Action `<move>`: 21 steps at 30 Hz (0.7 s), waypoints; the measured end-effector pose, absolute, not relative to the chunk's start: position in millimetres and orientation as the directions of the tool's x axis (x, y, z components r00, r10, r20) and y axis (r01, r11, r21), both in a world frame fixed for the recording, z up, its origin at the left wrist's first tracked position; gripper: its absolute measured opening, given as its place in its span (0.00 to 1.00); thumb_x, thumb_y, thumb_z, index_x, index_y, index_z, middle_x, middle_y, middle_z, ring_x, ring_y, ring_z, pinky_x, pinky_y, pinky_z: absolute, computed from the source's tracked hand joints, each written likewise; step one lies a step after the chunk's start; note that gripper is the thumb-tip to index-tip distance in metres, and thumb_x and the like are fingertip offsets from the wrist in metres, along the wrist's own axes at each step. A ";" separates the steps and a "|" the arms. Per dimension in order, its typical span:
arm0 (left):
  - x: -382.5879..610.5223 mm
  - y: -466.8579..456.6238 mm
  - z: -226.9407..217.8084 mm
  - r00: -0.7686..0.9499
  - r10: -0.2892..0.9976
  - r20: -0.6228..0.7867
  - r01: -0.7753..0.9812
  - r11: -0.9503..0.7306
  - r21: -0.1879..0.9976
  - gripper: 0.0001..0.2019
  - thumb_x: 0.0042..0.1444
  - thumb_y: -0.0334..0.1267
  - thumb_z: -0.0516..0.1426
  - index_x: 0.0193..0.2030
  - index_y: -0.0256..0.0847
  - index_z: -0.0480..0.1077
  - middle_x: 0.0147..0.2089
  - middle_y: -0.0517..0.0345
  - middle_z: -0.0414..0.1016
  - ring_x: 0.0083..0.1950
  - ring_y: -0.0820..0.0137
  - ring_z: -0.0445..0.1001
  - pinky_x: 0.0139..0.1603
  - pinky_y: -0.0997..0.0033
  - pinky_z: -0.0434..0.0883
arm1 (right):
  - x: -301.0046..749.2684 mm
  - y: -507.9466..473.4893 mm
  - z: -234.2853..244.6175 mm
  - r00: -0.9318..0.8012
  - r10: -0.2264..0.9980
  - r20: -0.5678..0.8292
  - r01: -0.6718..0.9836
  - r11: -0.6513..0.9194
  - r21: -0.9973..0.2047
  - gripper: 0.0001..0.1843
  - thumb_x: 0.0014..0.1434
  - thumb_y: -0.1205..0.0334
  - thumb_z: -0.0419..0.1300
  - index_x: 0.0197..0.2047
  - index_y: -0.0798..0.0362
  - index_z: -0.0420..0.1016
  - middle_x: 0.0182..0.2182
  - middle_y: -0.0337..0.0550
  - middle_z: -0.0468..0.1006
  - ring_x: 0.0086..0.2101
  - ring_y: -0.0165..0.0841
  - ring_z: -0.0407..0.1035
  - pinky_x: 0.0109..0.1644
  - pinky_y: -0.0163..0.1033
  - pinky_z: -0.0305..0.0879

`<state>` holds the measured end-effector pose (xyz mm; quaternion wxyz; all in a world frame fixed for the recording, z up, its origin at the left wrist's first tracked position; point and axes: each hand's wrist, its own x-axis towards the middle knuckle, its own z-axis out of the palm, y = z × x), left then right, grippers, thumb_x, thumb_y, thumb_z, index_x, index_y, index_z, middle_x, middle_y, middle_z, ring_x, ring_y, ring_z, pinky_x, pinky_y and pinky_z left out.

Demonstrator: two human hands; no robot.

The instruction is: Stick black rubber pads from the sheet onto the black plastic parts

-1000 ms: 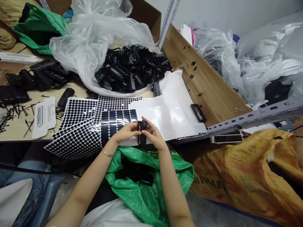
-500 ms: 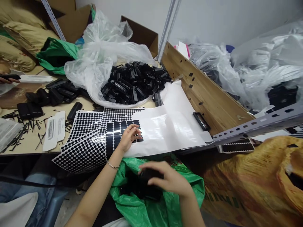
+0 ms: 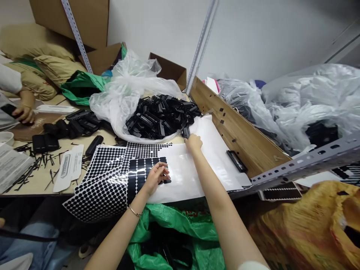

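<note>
My left hand rests over the right end of a sheet of black stickers. Its fingers are loosely bent and a little apart, and I see nothing gripped in them. Stretched forward, my right hand closes on the near end of a black plastic part at the edge of a heap of similar parts. Its fingertips are partly hidden. White backing paper lies beneath both arms. Below the table edge, a green sack gapes with dark parts inside.
A clear plastic bag surrounds the heap. Along the right runs a wooden board, with a lone black part beside it. Sheets of round black dots overhang the front edge. A co-worker's hand holds a dark object at far left.
My right hand has left the green sack, let go of a black object there, and reached forward to the heap's edge. My left hand stays over the stickers. The camera view has tilted up.
</note>
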<state>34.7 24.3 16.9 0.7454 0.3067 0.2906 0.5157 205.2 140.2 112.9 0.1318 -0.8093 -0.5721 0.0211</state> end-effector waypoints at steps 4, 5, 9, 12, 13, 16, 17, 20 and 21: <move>35.1 26.1 13.5 0.268 0.955 -0.128 -0.625 0.274 0.731 0.20 0.44 0.48 0.67 0.38 0.39 0.69 0.28 0.61 0.73 0.27 0.75 0.72 0.31 0.73 0.74 | 207.4 171.2 93.2 0.400 0.902 0.165 0.906 -0.362 -0.222 0.20 0.60 0.68 0.58 0.55 0.65 0.68 0.56 0.68 0.66 0.59 0.52 0.59 0.56 0.53 0.62; 35.2 26.6 12.6 0.264 0.956 -0.130 -0.631 0.274 0.726 0.20 0.44 0.48 0.67 0.38 0.39 0.69 0.29 0.61 0.73 0.28 0.75 0.72 0.31 0.73 0.74 | 209.0 173.2 90.1 0.406 0.898 0.169 0.903 -0.365 -0.228 0.20 0.61 0.68 0.56 0.56 0.65 0.68 0.57 0.67 0.66 0.58 0.51 0.59 0.55 0.53 0.63; 35.7 28.0 10.5 0.266 0.955 -0.134 -0.639 0.279 0.717 0.19 0.46 0.47 0.66 0.39 0.39 0.69 0.31 0.60 0.73 0.30 0.75 0.72 0.34 0.72 0.75 | 220.5 174.0 84.3 0.381 0.913 0.145 0.904 -0.336 -0.264 0.18 0.64 0.70 0.47 0.51 0.59 0.72 0.53 0.61 0.70 0.53 0.46 0.65 0.51 0.48 0.65; 36.3 27.9 11.7 0.270 0.954 -0.130 -0.632 0.277 0.724 0.19 0.45 0.47 0.66 0.38 0.39 0.69 0.31 0.60 0.73 0.30 0.75 0.72 0.34 0.71 0.75 | 227.7 169.8 79.2 0.326 0.938 0.121 0.916 -0.281 -0.286 0.15 0.63 0.69 0.49 0.47 0.58 0.76 0.51 0.61 0.73 0.55 0.48 0.63 0.53 0.50 0.61; 36.5 27.7 12.4 0.269 0.955 -0.128 -0.628 0.275 0.728 0.19 0.45 0.47 0.67 0.38 0.39 0.69 0.31 0.60 0.73 0.29 0.75 0.72 0.33 0.71 0.74 | 228.3 168.2 76.7 0.307 0.944 0.121 0.919 -0.261 -0.296 0.14 0.63 0.67 0.50 0.46 0.59 0.76 0.51 0.62 0.73 0.56 0.50 0.61 0.55 0.52 0.59; 37.0 27.3 14.5 0.266 0.956 -0.126 -0.622 0.270 0.735 0.20 0.43 0.48 0.67 0.38 0.38 0.69 0.30 0.59 0.73 0.29 0.74 0.72 0.33 0.71 0.75 | 223.7 166.4 68.4 0.259 0.958 0.127 0.916 -0.201 -0.348 0.13 0.62 0.60 0.56 0.43 0.60 0.76 0.49 0.64 0.75 0.57 0.53 0.59 0.60 0.58 0.51; 37.0 27.4 14.7 0.265 0.956 -0.126 -0.622 0.269 0.735 0.20 0.43 0.48 0.67 0.37 0.38 0.69 0.30 0.59 0.73 0.29 0.74 0.72 0.33 0.71 0.75 | 220.5 167.4 65.9 0.250 0.959 0.132 0.905 -0.183 -0.385 0.13 0.60 0.58 0.58 0.41 0.60 0.76 0.47 0.64 0.76 0.57 0.54 0.59 0.61 0.60 0.48; 37.0 28.3 13.8 0.261 0.957 -0.124 -0.627 0.266 0.732 0.20 0.43 0.48 0.67 0.37 0.38 0.69 0.30 0.59 0.72 0.29 0.75 0.71 0.33 0.70 0.74 | 208.3 174.0 61.3 0.249 0.953 0.171 0.829 -0.119 -0.546 0.11 0.57 0.59 0.60 0.38 0.59 0.76 0.42 0.62 0.78 0.54 0.54 0.63 0.62 0.62 0.46; 36.8 28.6 13.2 0.257 0.958 -0.125 -0.630 0.264 0.731 0.19 0.44 0.47 0.67 0.38 0.38 0.69 0.31 0.59 0.72 0.29 0.75 0.71 0.33 0.70 0.74 | 203.6 175.8 60.7 0.248 0.951 0.187 0.791 -0.087 -0.605 0.11 0.57 0.60 0.59 0.39 0.58 0.75 0.42 0.61 0.78 0.53 0.53 0.65 0.61 0.61 0.48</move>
